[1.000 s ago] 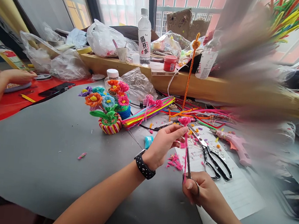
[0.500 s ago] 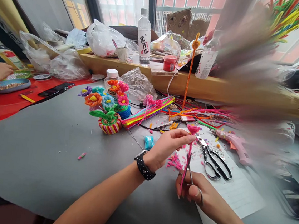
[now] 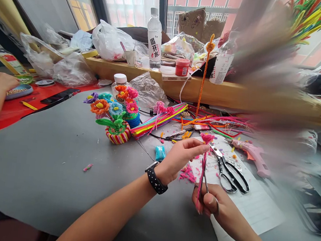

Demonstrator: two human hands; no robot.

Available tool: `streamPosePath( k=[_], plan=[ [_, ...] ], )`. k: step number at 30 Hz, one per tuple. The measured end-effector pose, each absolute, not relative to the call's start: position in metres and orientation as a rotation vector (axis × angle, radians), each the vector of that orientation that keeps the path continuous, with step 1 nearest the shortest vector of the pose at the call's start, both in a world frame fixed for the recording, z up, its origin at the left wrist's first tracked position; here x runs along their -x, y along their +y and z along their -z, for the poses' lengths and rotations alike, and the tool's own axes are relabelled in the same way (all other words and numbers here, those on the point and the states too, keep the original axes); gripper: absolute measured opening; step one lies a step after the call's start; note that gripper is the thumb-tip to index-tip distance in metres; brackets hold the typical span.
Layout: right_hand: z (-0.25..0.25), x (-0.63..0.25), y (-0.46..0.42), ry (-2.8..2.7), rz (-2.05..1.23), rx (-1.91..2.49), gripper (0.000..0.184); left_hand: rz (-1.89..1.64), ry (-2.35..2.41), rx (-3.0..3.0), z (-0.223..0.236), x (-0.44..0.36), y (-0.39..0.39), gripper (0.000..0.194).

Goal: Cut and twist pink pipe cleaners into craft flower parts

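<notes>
The left hand (image 3: pixel 181 157) has its thumb and fingertips pinched together on the stem just under the pink flower (image 3: pixel 206 137); the right hand (image 3: pixel 212 202) has its fingers curled in the handles of the small scissors (image 3: pixel 203 179), blades pointing up beside the stem, below the left fingers; pink scraps (image 3: pixel 187 174) lie between the 2 hands, on the near side; 1 pair of black-handled scissors (image 3: pixel 230 171) rests on the paper (image 3: pixel 250 208) to the right of the left fingertips; the pink glue gun (image 3: pixel 251 154) lies farther right; the flower pot (image 3: pixel 117 133) stands well left of the fingers.
</notes>
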State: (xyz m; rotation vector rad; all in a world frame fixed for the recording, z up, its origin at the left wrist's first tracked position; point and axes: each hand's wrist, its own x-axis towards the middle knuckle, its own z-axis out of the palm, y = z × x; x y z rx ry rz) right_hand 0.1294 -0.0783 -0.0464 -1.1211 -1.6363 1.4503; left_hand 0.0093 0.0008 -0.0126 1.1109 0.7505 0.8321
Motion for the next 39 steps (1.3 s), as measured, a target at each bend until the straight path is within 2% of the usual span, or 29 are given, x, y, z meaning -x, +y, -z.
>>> streamPosePath(
  k=[39],
  plan=[
    [0.0532, -0.1318, -0.0772, -1.576, -1.360, 1.308, 0.062, -0.822, 0.751, -1.086, 0.0073, -0.0057, 0.0034, 0.019]
  ],
)
